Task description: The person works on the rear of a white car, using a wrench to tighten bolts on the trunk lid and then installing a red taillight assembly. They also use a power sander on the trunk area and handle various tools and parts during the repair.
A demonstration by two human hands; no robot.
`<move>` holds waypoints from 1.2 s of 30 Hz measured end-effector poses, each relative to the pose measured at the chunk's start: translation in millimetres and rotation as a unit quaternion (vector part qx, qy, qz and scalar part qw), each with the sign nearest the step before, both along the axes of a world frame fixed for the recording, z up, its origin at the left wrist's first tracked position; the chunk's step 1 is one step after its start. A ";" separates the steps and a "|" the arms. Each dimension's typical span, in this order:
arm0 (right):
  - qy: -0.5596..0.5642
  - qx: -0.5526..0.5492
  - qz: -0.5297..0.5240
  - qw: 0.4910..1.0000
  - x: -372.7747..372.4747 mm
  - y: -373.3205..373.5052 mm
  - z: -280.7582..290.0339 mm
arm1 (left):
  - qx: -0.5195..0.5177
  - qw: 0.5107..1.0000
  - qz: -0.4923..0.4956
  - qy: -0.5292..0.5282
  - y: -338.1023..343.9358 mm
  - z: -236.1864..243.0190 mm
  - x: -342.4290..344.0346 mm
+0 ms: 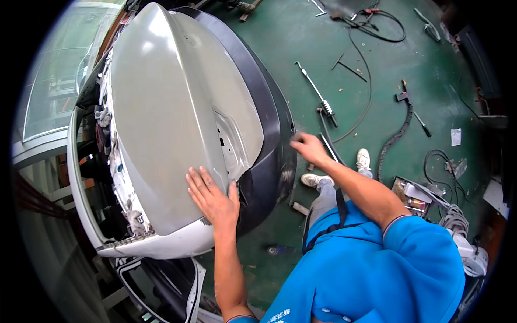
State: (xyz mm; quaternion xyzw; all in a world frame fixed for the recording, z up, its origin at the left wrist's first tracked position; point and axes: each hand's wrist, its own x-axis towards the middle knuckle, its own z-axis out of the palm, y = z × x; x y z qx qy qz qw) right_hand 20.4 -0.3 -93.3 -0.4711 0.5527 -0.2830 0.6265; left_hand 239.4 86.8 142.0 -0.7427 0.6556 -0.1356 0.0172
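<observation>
The rear of a car fills the left half, with a grey-beige trunk lid (pixel 156 107) and a dark bumper (pixel 269 107) along its right side. My left hand (pixel 215 202) lies flat on the lid's near part, fingers spread, beside a recessed cutout (pixel 230 142) with holes. Close to the bumper's outer edge is my right hand (pixel 307 148), its fingers curled and slightly blurred. Whatever it may hold cannot be made out. Whether it touches the bumper is unclear. A scuffed light patch (pixel 287 180) marks the bumper below it.
On the green floor lie a slide hammer (pixel 318 94), a T-handle bar (pixel 350 70), a black-sleeved cable with a gun-like head (pixel 403 116) and looped hoses (pixel 385 27). A tool box (pixel 414 196) stands right of my legs. A detached black panel (pixel 161 288) sits below the car.
</observation>
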 end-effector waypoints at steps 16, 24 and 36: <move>0.146 0.295 -0.100 0.939 -307.0 128.6 -214.9 | -0.064 0.982 0.097 -0.148 -37.4 -42.8 -14.2; 0.077 0.371 -0.044 0.924 -258.4 223.4 -324.1 | -0.044 0.976 0.123 -0.176 -45.3 -54.2 -16.7; 0.028 0.415 -0.005 0.910 -219.3 279.3 -414.0 | -0.079 0.960 0.214 -0.163 -48.5 -68.8 -26.4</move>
